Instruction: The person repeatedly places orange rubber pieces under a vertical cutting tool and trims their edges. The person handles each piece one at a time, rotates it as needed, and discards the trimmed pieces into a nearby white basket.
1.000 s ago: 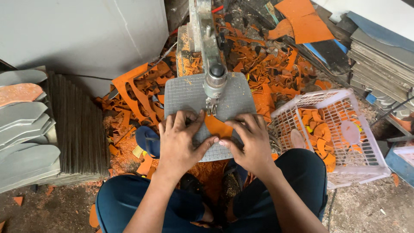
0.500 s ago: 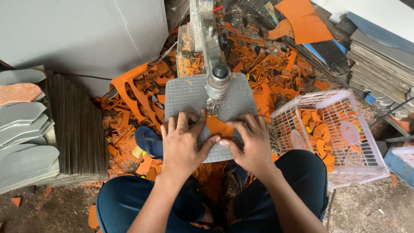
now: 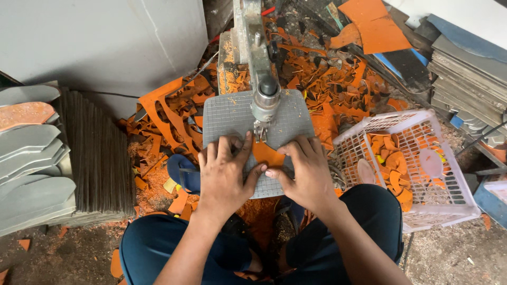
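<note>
We press both hands flat on the grey gridded worktop point(image 3: 232, 113) at frame centre. Left hand point(image 3: 224, 174) and right hand point(image 3: 306, 171) pin a small orange piece point(image 3: 266, 154) between them, directly below the cutter head point(image 3: 265, 103) of the machine. Fingers are spread, pressing down on the piece rather than closed around it; thumbs nearly meet at its lower edge.

Against the frames from a second ago: hands and piece sit in almost the same spot, with only slight adjustment of the fingers. We judge the feed under the cutter is slow and careful, the cut still in progress.

Around us: orange offcuts point(image 3: 169, 113) heaped behind the machine, a white basket point(image 3: 454, 206) at right holding cut orange pieces, stacked grey sheets point(image 3: 31, 158) at left.
</note>
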